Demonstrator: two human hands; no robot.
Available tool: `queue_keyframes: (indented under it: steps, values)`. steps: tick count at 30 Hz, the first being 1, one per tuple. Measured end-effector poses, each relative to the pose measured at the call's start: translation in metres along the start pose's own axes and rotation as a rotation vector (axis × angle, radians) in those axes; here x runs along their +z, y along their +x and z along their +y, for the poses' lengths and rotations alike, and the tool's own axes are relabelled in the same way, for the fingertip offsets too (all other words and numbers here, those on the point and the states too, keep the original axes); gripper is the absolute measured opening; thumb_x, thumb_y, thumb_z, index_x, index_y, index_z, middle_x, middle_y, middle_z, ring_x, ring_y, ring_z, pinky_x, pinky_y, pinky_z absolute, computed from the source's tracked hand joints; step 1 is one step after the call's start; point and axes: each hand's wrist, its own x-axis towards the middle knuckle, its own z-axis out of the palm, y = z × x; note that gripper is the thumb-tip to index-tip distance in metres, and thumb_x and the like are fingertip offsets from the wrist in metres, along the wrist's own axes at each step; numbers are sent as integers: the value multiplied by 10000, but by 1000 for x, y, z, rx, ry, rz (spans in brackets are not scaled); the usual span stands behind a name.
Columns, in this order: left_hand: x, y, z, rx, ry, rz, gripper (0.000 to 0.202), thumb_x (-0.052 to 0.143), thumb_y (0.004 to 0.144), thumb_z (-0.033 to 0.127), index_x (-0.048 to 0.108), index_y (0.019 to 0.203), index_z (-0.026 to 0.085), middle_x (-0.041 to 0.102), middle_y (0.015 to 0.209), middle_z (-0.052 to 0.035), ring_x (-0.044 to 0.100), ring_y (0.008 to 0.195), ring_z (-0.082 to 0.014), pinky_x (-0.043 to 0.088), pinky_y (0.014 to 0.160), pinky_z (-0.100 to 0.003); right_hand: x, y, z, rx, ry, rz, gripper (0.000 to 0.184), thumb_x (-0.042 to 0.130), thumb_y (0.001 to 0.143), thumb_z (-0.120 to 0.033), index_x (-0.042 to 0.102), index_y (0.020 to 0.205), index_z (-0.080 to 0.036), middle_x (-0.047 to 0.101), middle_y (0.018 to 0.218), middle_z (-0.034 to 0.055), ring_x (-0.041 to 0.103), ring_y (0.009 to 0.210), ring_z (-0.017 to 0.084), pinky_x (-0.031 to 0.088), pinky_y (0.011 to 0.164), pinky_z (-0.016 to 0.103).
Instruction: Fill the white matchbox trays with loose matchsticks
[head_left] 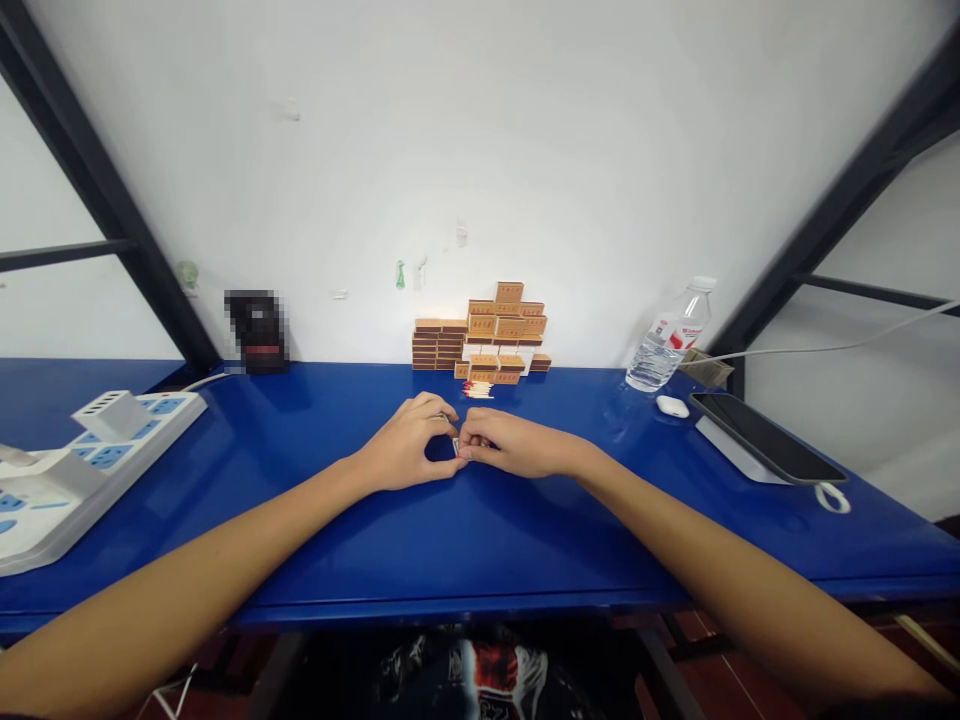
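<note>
My left hand [412, 443] curves its thumb and fingers around a small matchbox [456, 447], low over the blue table. Only a pale edge of the box shows between the fingertips. My right hand [514, 442] meets it from the other side, its fingers pinched together at the box; what they hold is mostly hidden. Just beyond both hands lies a small pile of loose matches [480, 390] with red heads. Behind the pile, several matchboxes [507, 325] are stacked in a stepped shape against the wall, with a neat block of matchboxes [439, 346] at its left.
A white power strip [150, 440] with plugged-in chargers lies on the left of the blue table [450, 560]. A dark blurred object [259, 335] stands by the wall. To the right are a water bottle [670, 338], a white earphone case [672, 406] and a phone [765, 437].
</note>
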Motion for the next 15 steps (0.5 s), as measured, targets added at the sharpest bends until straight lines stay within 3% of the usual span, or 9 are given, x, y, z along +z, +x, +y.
queue_keyframes:
  steps: [5, 9, 12, 15]
  values:
    - [1, -1, -2, -5, -2, -12, 208, 744, 891, 424, 770, 971, 234, 690, 1168, -75, 580, 1194, -280, 474, 1057, -459, -4, -1, 0, 3, -44, 47, 195, 541, 1037, -292, 678, 973, -168, 631, 1023, 87, 583, 943, 206, 473, 867, 346]
    - [1, -1, -3, -21, -1, -16, 227, 761, 871, 417, 773, 999, 229, 685, 1194, -81, 579, 1204, -287, 475, 1056, -468, -10, 2, 7, 40, -67, 100, 148, 588, 1005, -265, 693, 948, -179, 642, 937, 55, 575, 838, 179, 453, 764, 303]
    - [2, -1, -3, -20, 9, -16, 230, 759, 871, 416, 769, 994, 223, 687, 1207, -89, 577, 1214, -294, 475, 1055, -475, -13, 10, 26, 113, -125, 293, 121, 603, 996, -260, 687, 1019, -175, 651, 912, 46, 581, 808, 177, 453, 754, 303]
    - [2, -1, -3, -22, 10, -17, 233, 755, 875, 424, 767, 996, 225, 689, 1212, -93, 578, 1215, -296, 474, 1054, -482, -13, 19, 54, 146, -283, 410, 212, 637, 982, -252, 671, 1163, -146, 655, 1127, 123, 601, 1028, 235, 470, 927, 378]
